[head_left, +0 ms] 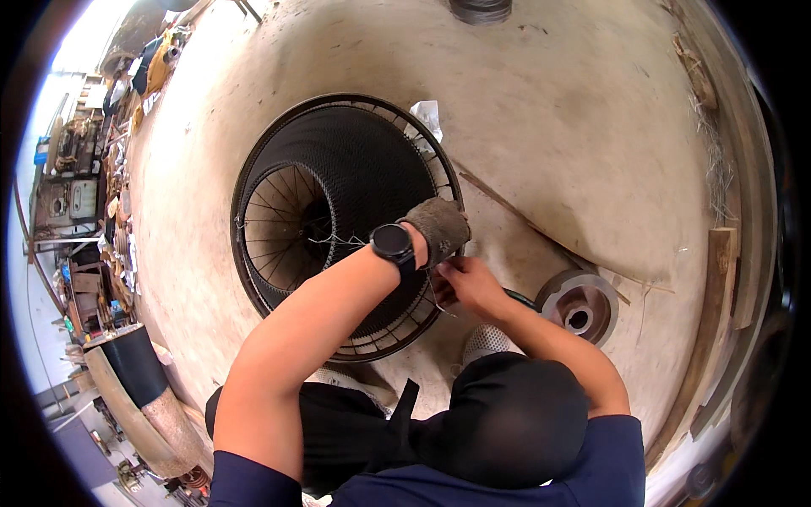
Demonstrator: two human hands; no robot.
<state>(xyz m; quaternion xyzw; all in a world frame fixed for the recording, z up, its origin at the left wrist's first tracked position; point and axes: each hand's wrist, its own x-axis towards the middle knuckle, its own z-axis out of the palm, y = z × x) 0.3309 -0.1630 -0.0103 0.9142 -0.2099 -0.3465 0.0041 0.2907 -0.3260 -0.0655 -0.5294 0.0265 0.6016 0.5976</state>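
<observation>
Before me on the floor stands a round black mesh cylinder (372, 169), with a spoked metal rim (253, 160) around it and thin spokes inside its opening. My left hand (441, 230), in a dirty grey work glove, is closed over the right side of the rim; its fingertips are mostly hidden. Just below it, my bare right hand (469, 283) pinches a thin metal wire (433, 296) by the rim's edge. The wire's loose end curls down toward my knee. More bent wire ends (338, 241) stick out at the cylinder's inner edge.
A heavy round metal wheel (579, 308) lies right of my right forearm, near a long thin strip (524, 218). White paper (427, 118) lies behind the rim. Wooden beams (714, 329) line the right side. Tools and parts crowd the left, beside a large dark cylinder (135, 367).
</observation>
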